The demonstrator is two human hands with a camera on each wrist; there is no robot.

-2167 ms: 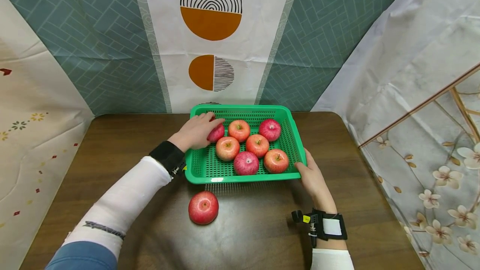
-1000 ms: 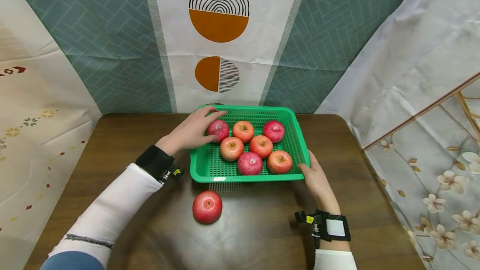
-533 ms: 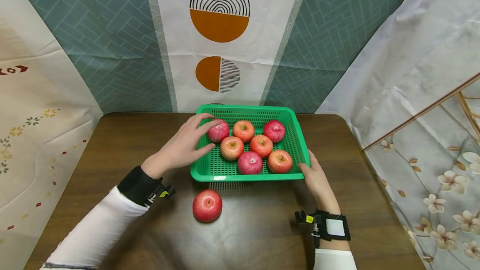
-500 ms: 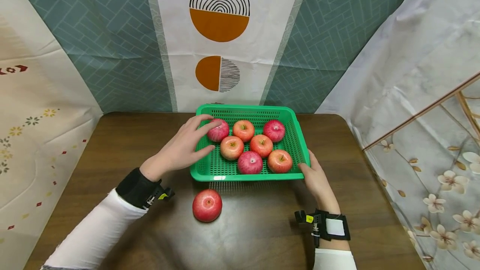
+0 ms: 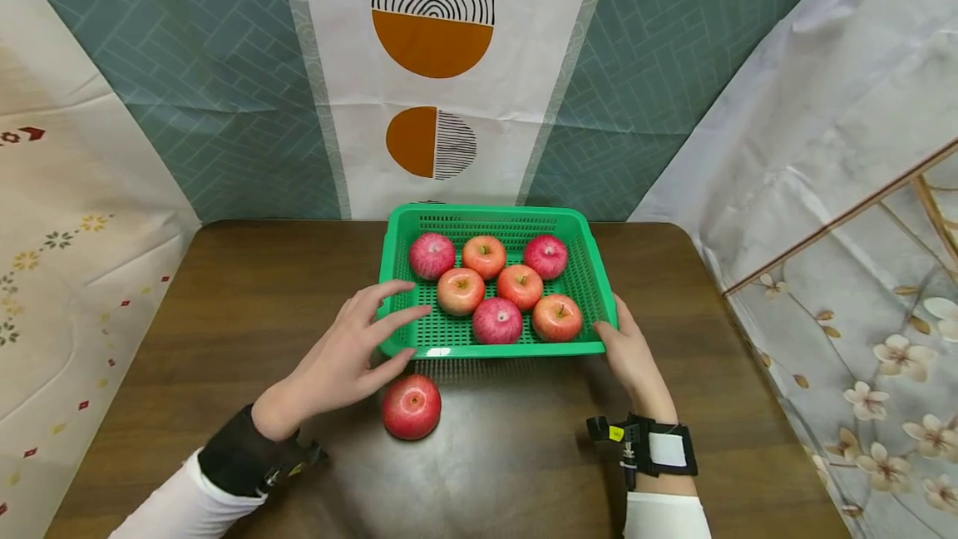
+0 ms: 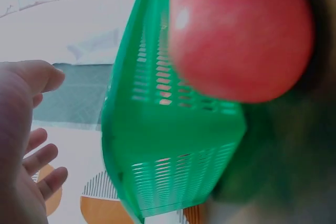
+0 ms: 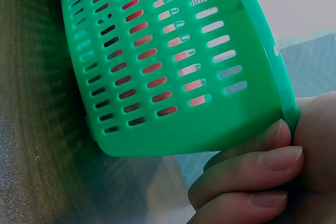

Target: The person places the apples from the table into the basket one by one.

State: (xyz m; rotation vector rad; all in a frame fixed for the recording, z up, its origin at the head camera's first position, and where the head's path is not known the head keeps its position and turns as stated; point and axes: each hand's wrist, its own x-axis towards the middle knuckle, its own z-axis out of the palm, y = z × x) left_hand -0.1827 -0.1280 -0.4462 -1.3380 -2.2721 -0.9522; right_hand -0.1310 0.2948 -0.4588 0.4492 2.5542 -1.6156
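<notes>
A green plastic basket (image 5: 419, 338) with slotted walls stands on the table and bears several apples, some striped deep red and some orange-red. My right hand (image 5: 634, 356) grips its near right corner, thumb over the rim (image 7: 281, 72) and fingers curled beneath. My left hand (image 5: 344, 356) hangs spread over the basket's near left corner, holding nothing. A single red apple (image 5: 412, 407) lies on the table in front of the basket, just right of and below the left fingertips. In the left wrist view this apple (image 6: 239, 32) looms large beside the basket wall (image 6: 168, 135).
The brown wooden table (image 5: 509, 456) ends at a patterned cloth backdrop (image 5: 239, 106) behind the basket. Floral cloth (image 5: 861, 356) hangs along the right side, and a cream cloth (image 5: 67, 273) along the left. Both wrists wear black camera straps (image 5: 662, 447).
My left hand has let go of the striped red apple at the basket's far left and drawn back toward the near left corner. The right hand keeps its grip on the basket.
</notes>
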